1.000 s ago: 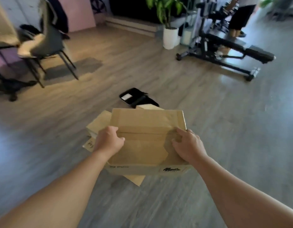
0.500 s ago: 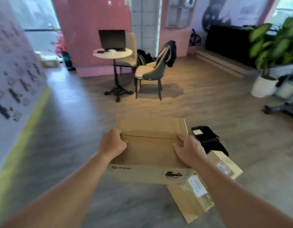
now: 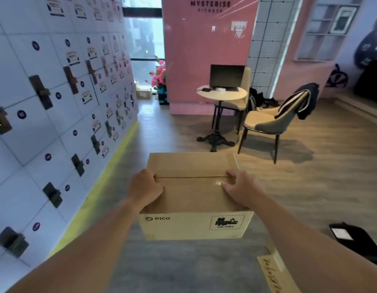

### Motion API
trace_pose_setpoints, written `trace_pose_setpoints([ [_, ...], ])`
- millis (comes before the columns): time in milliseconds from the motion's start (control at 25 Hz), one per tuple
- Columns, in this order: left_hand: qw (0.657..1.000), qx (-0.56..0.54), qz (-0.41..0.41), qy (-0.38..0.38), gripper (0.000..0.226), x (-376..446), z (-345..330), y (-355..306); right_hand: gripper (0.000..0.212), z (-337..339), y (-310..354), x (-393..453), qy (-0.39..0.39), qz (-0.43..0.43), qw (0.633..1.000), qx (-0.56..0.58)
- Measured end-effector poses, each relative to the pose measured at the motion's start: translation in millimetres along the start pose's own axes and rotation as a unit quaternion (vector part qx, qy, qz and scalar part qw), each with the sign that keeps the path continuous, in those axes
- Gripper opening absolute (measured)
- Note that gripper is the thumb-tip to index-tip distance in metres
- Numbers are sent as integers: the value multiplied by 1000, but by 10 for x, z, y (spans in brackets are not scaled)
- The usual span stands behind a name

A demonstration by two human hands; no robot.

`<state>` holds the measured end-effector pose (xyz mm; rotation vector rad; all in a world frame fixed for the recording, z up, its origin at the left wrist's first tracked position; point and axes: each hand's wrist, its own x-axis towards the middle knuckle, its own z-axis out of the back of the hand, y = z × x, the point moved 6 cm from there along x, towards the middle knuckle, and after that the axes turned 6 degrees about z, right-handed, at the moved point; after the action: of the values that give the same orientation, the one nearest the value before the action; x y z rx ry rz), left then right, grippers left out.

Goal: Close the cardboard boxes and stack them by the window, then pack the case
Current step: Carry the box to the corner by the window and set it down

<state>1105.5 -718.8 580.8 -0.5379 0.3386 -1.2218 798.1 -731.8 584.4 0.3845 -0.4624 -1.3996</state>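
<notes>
Brown cardboard box with a PICO mark and a UN 3481 label (image 3: 193,193) — held up off the grey plank floor (image 3: 183,267), in front of the person, top flaps shut and meeting at a centre seam.

Handling, as a judgement: stiff corrugated walls, dry and not slippery; weight unknown, though the battery label suggests contents worth setting down gently. Best taken at the two short sides, low enough that the flaps stay down.

Left hand (image 3: 144,188) — fingers curled over the left top edge at the seam, gripping the box. Right hand (image 3: 239,188) — laid on the right top edge, fingers bent onto the flap, also holding it.

Window (image 3: 145,39) lies ahead past the white locker wall (image 3: 56,102); a small brown carton (image 3: 143,93) sits on the floor there. Another flat cardboard box (image 3: 274,273) and a black case (image 3: 352,240) lie at the floor's lower right.
</notes>
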Motion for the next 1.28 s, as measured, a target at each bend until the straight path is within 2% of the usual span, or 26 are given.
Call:
trace_pose_setpoints([
  [120, 1000, 12, 8, -9, 27, 724, 29, 93, 43, -217, 118, 867, 13, 22, 1000, 2],
  [280, 999, 36, 23, -32, 14, 1762, 161, 17, 38, -373, 341, 2166, 22, 65, 998, 2],
  [480, 996, 30, 42, -68, 14, 3194, 391, -41, 45, -483, 754, 3815, 17, 113, 993, -12],
  [760, 994, 32, 40, -99, 16, 5368, 511, 252, 56, -1034, 1289, 6037, 12, 151, 988, -15],
  [1040, 996, 38, 10, -79, 16, 7856, 495, 381, 56, -1422, 1749, 8265, 38, 108, 993, -4],
  [1280, 998, 34, 1, -46, 12, 9870, 157, 334, 54, -1798, 1757, 10157, 50, 75, 996, -6],
])
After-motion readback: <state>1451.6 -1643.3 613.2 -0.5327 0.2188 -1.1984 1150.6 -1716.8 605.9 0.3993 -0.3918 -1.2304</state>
